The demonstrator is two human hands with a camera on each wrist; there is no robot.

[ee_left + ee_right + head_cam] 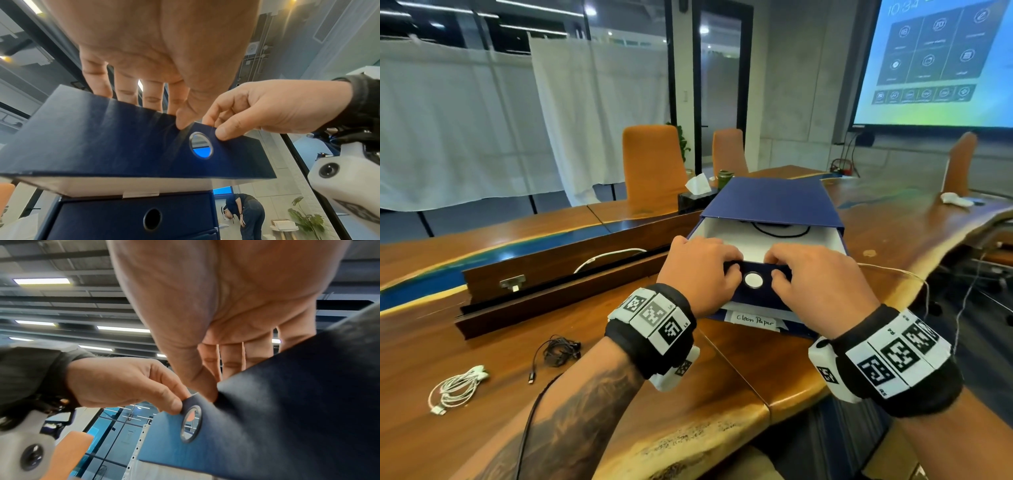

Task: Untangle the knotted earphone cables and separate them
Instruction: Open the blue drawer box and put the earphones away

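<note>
A tangle of black earphones (558, 352) lies on the wooden table at the lower left, with a white cable bundle (456, 389) further left. Neither hand touches them. My left hand (703, 269) (144, 95) and right hand (813, 279) (218, 353) both grip the front panel of a dark blue drawer (754, 266) (98, 138) (287, 418). Fingers hook over its top edge and the thumbs press its face beside a round metal-rimmed hole. The drawer stands pulled out of the blue box (774, 200). A black cable (780, 232) lies in its white inside.
A lower drawer carries a label reading "Clean Paper" (755, 320). A long wooden cable trough (558, 274) runs along the left, a tissue box (693, 198) behind the blue box. Orange chairs and a large lit screen (941, 58) stand beyond. A thin wire (907, 274) hangs over the table's right edge.
</note>
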